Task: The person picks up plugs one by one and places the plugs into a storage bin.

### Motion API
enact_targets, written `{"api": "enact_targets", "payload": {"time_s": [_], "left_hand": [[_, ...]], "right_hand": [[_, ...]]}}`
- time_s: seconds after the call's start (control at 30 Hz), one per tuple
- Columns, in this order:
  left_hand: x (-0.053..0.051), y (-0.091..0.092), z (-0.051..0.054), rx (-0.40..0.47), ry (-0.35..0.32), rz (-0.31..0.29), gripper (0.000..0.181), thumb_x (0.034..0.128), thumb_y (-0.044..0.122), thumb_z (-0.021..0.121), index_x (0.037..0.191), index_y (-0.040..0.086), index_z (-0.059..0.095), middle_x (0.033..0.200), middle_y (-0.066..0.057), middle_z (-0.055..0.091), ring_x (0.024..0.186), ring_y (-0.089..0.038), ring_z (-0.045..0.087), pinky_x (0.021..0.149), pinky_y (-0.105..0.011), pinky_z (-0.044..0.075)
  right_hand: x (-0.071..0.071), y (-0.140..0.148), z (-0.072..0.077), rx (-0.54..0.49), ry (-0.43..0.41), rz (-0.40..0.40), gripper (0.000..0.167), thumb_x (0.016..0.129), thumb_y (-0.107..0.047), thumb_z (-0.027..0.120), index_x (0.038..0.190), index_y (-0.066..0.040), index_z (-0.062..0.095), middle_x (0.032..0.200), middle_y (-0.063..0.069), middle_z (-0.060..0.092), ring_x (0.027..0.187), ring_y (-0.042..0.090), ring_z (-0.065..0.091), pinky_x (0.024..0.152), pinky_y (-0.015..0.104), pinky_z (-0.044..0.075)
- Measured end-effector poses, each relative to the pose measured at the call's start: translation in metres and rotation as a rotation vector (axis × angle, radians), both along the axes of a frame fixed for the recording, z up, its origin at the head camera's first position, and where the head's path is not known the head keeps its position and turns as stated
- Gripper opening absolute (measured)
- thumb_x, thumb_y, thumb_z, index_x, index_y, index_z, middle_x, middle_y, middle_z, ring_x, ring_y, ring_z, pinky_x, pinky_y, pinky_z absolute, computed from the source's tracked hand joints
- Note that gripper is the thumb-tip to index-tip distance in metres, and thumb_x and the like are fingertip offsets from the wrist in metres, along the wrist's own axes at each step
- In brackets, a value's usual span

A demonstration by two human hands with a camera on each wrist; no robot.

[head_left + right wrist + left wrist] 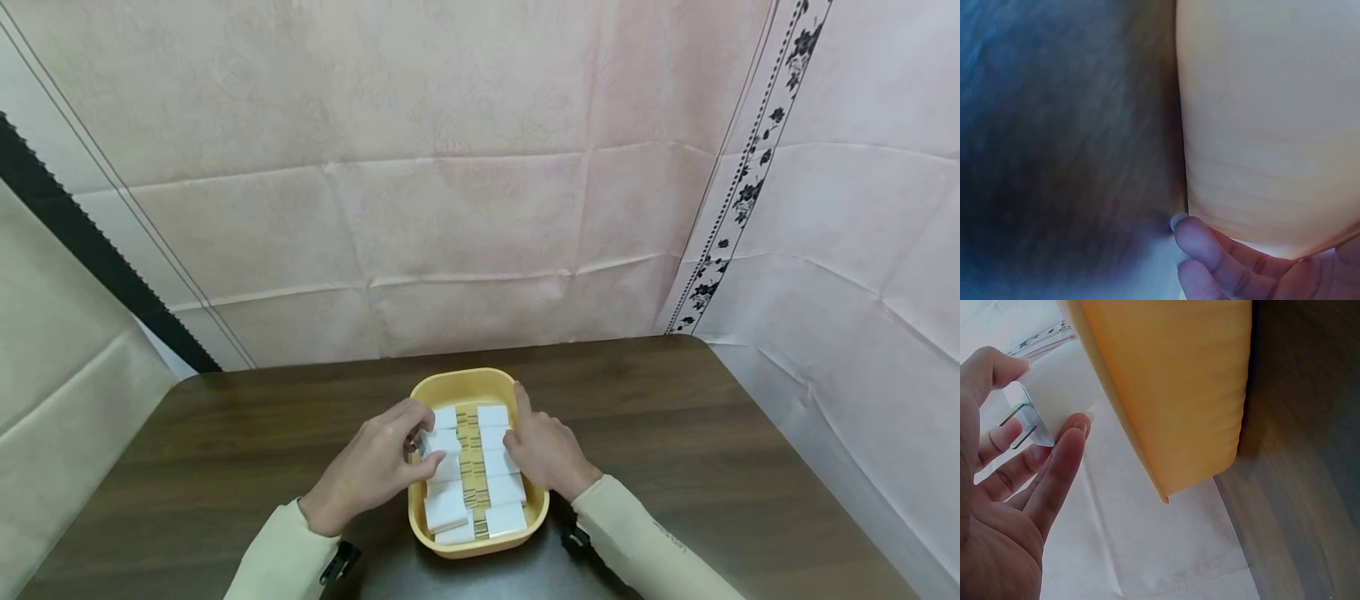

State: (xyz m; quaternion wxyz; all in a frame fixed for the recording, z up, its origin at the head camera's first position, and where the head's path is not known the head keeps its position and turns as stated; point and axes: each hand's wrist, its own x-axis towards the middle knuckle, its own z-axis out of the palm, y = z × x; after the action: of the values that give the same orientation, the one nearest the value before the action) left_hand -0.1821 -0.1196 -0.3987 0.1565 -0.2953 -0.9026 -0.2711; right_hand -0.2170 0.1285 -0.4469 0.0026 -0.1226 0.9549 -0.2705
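Note:
Over the left side of a yellow plastic tray [457, 382], my left hand [375, 462] pinches a white plug adapter [1063, 381] between thumb and fingers. Its two metal prongs point back toward the palm in the left wrist view. My right hand [551, 450] grips the tray's right side, thumb inside and index finger along the rim. In the right wrist view, its other fingers [1200, 244] curl at the outer wall. White adapters lie in two columns inside the tray, such as one adapter [506, 520] at the near right, prongs toward the middle.
The tray stands on a dark brown wooden table [637, 392]. Behind the table hangs a pale creased cloth [465, 217], with another patterned cloth [847, 250] at the right. A black band [97, 242] runs down the left side.

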Motion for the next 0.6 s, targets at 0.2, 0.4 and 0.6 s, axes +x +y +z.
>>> {"api": "enact_targets", "payload": {"time_s": [0.2, 0.4, 0.6], "left_hand": [[-0.004, 0.004, -0.002, 0.008, -0.01, -0.027, 0.027, 0.0814, 0.02, 0.083, 0.096, 0.017, 0.06, 0.092, 0.009, 0.055, 0.076, -0.006, 0.054, 0.064, -0.016, 0.049], [-0.009, 0.01, -0.003, -0.024, -0.023, -0.041, 0.028, 0.0799, 0.023, 0.083, 0.091, 0.018, 0.058, 0.089, 0.009, 0.053, 0.075, -0.005, 0.052, 0.063, -0.016, 0.047], [-0.013, 0.014, -0.006, -0.039, -0.024, -0.057, 0.031, 0.0772, 0.021, 0.083, 0.082, 0.016, 0.053, 0.084, 0.008, 0.049, 0.073, -0.006, 0.05, 0.062, -0.017, 0.044]], "right_hand": [[0.001, 0.0, 0.0, -0.013, -0.018, -0.005, 0.076, 0.102, -0.022, 0.051, 0.162, -0.003, 0.008, 0.059, 0.001, 0.051, 0.042, 0.013, 0.048, 0.041, 0.029, 0.039], [0.001, 0.001, -0.001, -0.025, -0.011, 0.002, 0.075, 0.102, -0.021, 0.051, 0.162, -0.003, 0.009, 0.058, 0.001, 0.051, 0.041, 0.013, 0.048, 0.04, 0.029, 0.039], [0.0, 0.001, -0.002, -0.02, 0.006, 0.009, 0.075, 0.102, -0.021, 0.052, 0.161, -0.003, 0.009, 0.059, 0.001, 0.051, 0.043, 0.012, 0.049, 0.041, 0.029, 0.04]]}}
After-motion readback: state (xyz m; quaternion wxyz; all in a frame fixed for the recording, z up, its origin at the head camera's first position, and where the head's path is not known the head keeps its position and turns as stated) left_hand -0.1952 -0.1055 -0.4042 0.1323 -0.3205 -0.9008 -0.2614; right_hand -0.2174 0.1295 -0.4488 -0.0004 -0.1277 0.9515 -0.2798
